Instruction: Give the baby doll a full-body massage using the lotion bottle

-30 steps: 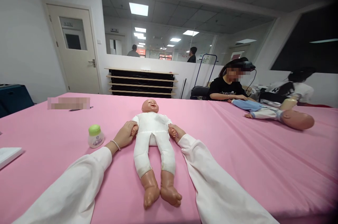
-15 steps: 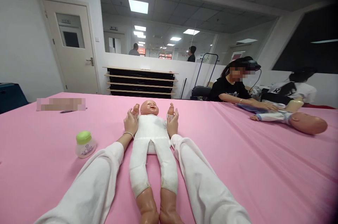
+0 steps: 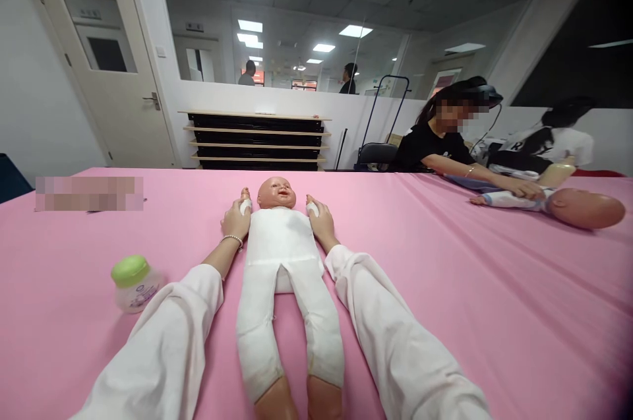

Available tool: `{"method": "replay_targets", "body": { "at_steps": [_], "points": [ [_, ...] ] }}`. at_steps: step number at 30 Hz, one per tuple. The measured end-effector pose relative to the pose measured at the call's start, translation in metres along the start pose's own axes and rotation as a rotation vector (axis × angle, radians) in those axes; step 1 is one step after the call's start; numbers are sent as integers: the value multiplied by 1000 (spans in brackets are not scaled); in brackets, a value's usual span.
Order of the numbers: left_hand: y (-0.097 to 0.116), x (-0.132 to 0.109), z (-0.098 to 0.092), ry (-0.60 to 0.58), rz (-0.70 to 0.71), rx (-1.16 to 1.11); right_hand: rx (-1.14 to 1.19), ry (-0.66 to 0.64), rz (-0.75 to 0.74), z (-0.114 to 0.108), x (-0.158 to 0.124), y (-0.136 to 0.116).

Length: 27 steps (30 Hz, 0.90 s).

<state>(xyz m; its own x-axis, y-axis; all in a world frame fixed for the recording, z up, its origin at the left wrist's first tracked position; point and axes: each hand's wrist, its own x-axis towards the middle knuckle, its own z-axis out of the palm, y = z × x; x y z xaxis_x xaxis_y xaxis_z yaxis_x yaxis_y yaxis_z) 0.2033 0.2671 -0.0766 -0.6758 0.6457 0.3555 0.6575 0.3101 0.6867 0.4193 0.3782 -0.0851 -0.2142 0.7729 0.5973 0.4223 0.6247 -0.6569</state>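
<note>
We've the doll [image 3: 281, 235] face-up on the desk [image 3: 459, 314], L grip [image 3: 236, 221] & R grip [image 3: 324, 222] each clasping 1 arm [image 3: 245, 207] nr its head [image 3: 275, 194]; jar [image 3: 133, 285] by L sleeve [image 3: 153, 347].

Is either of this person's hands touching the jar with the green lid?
No, the left hand and right hand hold the doll by its arms, apart from the jar.

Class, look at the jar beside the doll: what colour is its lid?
The lid is light green, seen best in the head view.
</note>
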Motion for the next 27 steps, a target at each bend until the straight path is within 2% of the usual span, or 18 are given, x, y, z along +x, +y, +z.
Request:
{"method": "replay_targets", "body": {
  "at_steps": [4,7,10,13,16,22,27],
  "points": [
    [-3,0,0,-58,-42,42,7,-86,77,0,0,5],
    [-2,-3,-2,-44,-37,24,-39,-83,121,-2,-1,3],
    [2,-9,-7,38,-9,-23,-102,54,63,-5,-4,-5],
    [6,-19,-16,144,30,-69,-127,218,-103,-10,-12,-15],
    [9,-31,-25,196,92,-100,-114,280,-166,-13,-20,-20],
    [5,-53,-35,268,249,-150,-44,180,-84,-23,-38,-17],
    [-4,-68,-42,187,311,-171,124,-24,-81,-52,-59,-26]
  ]
}}
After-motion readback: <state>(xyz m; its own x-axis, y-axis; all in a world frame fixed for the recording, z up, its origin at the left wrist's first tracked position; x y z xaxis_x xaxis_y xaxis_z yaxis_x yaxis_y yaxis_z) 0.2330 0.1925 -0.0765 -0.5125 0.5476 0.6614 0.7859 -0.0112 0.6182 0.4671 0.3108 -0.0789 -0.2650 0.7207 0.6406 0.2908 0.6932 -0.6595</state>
